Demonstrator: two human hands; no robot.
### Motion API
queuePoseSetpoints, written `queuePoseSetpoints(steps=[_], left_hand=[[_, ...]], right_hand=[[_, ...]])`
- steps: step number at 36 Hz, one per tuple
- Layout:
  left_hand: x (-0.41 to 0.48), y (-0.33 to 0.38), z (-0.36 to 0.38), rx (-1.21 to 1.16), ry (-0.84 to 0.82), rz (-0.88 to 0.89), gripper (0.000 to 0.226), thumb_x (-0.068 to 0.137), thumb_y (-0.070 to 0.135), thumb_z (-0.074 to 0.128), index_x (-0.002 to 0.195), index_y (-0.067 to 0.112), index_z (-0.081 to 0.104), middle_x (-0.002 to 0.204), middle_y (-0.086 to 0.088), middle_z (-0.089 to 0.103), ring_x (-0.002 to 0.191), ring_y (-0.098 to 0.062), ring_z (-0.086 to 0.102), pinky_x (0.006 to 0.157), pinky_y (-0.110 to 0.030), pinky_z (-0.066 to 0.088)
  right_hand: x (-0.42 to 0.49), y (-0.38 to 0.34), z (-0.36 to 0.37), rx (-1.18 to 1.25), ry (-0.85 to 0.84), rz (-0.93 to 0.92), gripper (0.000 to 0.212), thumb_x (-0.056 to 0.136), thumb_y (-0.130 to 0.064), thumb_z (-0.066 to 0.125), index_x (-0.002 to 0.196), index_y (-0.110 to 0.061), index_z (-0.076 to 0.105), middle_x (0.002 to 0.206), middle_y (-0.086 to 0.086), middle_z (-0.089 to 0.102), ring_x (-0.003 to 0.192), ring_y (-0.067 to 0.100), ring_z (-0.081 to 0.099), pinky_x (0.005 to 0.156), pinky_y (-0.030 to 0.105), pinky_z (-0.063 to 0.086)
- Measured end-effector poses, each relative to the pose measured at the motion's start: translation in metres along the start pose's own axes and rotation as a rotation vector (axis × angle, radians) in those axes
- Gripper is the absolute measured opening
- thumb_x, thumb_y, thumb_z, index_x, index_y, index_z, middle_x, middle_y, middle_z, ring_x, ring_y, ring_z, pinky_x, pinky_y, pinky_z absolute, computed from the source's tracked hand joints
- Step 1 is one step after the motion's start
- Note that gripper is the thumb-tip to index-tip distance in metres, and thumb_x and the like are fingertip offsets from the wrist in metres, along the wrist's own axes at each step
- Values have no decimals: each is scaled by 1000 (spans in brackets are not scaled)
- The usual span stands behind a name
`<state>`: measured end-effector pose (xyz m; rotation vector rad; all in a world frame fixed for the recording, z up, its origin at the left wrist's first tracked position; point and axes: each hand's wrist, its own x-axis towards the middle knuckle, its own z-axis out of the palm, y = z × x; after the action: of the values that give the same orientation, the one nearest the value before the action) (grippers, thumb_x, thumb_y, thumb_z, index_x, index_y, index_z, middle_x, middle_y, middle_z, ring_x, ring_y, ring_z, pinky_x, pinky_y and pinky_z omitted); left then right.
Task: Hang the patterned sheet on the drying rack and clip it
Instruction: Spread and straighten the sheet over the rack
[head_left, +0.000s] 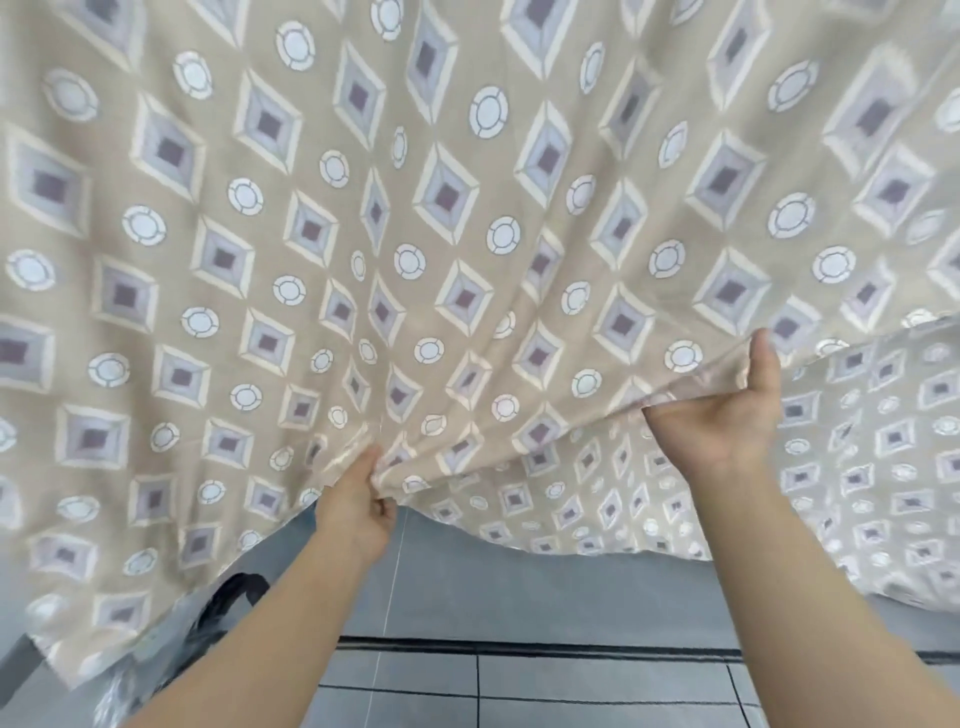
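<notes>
Two hands hold the lower edge of the sheet (467, 208), which spreads across nearly the whole view above the grey tiled floor (519, 597). The left hand (358, 501) pinches a bunched fold, fingers clamped on it. The right hand (727, 415) grips the edge further right, fingers curled behind the cloth, thumb raised.

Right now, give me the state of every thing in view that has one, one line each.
patterned sheet: spread wide and raised, creased toward its lower edge, held by both hands; no clip visible on it
left hand: pinches the sheet's lower edge
right hand: grips the same edge higher up, thumb pointing up
tiled floor: bare where it shows below the sheet
drying rack: not in view
</notes>
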<state>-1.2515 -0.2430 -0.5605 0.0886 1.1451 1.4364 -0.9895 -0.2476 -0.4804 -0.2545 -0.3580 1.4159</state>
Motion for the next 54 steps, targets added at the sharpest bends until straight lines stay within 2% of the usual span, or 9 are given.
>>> queuePoseSetpoints(steps=[6,8,11,14,24,31,40,48,54], left_hand=[[-27,-4,8,-87,-113,-96,15,86,17,62,73,18,55,38,9,55,37,-2,54,55,-15,40],[-35,-7,10,-142,-144,-122,11,84,19,64,77,16,56,57,3,64,61,-9,61,70,-22,48],[-47,-18,17,-76,-227,-198,13,87,23,61,84,13,54,89,-8,58,85,-20,57,96,-41,41],[-56,-35,26,80,-320,-230,4,89,20,58,88,18,55,100,-10,56,102,-22,55,106,-48,34],[-59,-63,69,313,-414,-160,23,85,22,65,80,20,43,103,4,52,114,-17,46,96,-36,38],[-36,-68,81,110,-385,-113,8,97,13,47,99,8,53,103,-4,60,97,-17,58,89,-30,42],[-11,-45,60,23,-292,-25,16,97,18,46,111,17,53,95,5,63,82,-8,61,99,-30,43],[-24,-57,43,354,-341,-145,4,91,24,57,88,23,55,114,3,55,115,-17,52,98,-30,36],[-36,-82,51,494,-420,-213,10,91,27,54,100,22,56,122,0,48,121,-16,45,102,-36,32]], right_hand=[[-31,-37,-18,-227,135,-52,92,35,-32,84,123,-24,59,129,2,60,115,25,60,95,50,47],[-43,-39,-19,-297,173,-27,71,42,-33,80,111,-19,68,126,3,62,110,25,62,102,47,42],[-54,-37,-19,-464,321,-20,12,80,-28,65,84,-16,67,86,-4,72,79,16,67,96,35,45],[-54,-34,-28,-698,446,-77,16,93,-26,52,84,-14,56,75,-1,65,68,11,64,73,28,47],[-58,-23,-42,-1019,512,-136,23,92,-29,54,74,-16,49,72,2,53,67,16,53,63,26,46],[-55,-18,-59,-1190,536,-128,34,92,-35,52,74,-6,52,64,4,54,66,20,53,76,38,46],[-58,12,-92,-1311,557,-44,46,93,-40,48,60,-8,41,62,10,41,56,21,36,54,30,30],[-66,54,-104,-1200,478,48,25,96,-27,46,75,-18,55,59,-1,45,55,13,39,46,14,37],[-74,68,-94,-1136,430,121,19,98,-24,45,89,-12,57,64,-1,49,56,12,42,41,7,37]])
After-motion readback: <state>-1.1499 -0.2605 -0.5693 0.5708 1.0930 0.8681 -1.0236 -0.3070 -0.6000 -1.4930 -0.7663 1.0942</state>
